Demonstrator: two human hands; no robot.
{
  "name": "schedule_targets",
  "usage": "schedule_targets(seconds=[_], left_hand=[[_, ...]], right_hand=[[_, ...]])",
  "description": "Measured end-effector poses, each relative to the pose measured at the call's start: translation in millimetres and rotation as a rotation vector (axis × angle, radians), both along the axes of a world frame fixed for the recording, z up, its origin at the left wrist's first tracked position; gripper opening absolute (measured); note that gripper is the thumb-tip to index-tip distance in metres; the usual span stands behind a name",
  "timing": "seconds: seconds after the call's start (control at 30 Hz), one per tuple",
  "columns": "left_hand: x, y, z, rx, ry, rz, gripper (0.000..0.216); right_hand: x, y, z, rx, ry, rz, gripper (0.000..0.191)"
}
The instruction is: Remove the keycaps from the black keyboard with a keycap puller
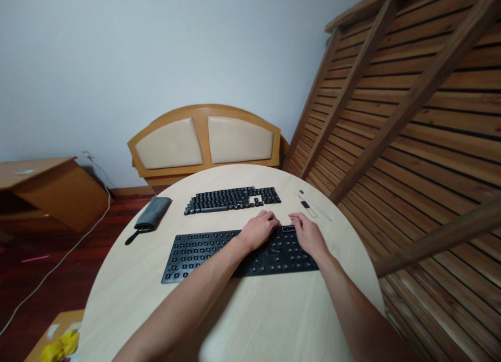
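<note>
A black keyboard base (203, 255) with its keycaps off lies on the round pale wooden table (250, 320). My left hand (260, 229) rests on its upper middle with fingers curled down. My right hand (309, 232) sits at its upper right corner, fingers bent onto the frame. What the fingertips hold, if anything, is hidden. Behind the base, a set of black keycaps (233, 199) is laid out in keyboard order.
A grey pouch (151, 215) with a black strap lies at the table's left. Small tools (309, 204) lie at the right rear. A wooden headboard (205, 140) leans on the wall behind. A slatted bed frame (410, 116) stands on the right. A white cable (58, 257) crosses the floor.
</note>
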State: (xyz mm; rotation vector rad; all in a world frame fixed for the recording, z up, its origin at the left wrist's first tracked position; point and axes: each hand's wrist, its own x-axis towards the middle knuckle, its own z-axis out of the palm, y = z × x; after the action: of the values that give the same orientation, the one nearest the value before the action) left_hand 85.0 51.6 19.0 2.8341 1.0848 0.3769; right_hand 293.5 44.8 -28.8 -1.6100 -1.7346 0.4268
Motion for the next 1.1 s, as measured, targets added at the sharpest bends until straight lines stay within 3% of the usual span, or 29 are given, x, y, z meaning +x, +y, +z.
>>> schedule_targets(seconds=[0.23,0.53,0.9,1.1], left_hand=[[1,-1,16.4,-0.009,0.109,-0.016,0.028],[-18,3,15.0,-0.049,0.079,0.007,0.033],[-109,-13,21.4,-0.043,0.104,0.038,0.032],[-167,-32,24.7,-0.071,0.101,0.158,0.031]], right_hand=[[-1,-2,0.6,0.004,-0.019,-0.007,0.030],[-2,-4,4.1,0.011,-0.029,-0.016,0.030],[-2,-2,3.1,0.013,-0.027,-0.017,0.032],[0,-1,1.8,0.016,-0.040,-0.028,0.033]])
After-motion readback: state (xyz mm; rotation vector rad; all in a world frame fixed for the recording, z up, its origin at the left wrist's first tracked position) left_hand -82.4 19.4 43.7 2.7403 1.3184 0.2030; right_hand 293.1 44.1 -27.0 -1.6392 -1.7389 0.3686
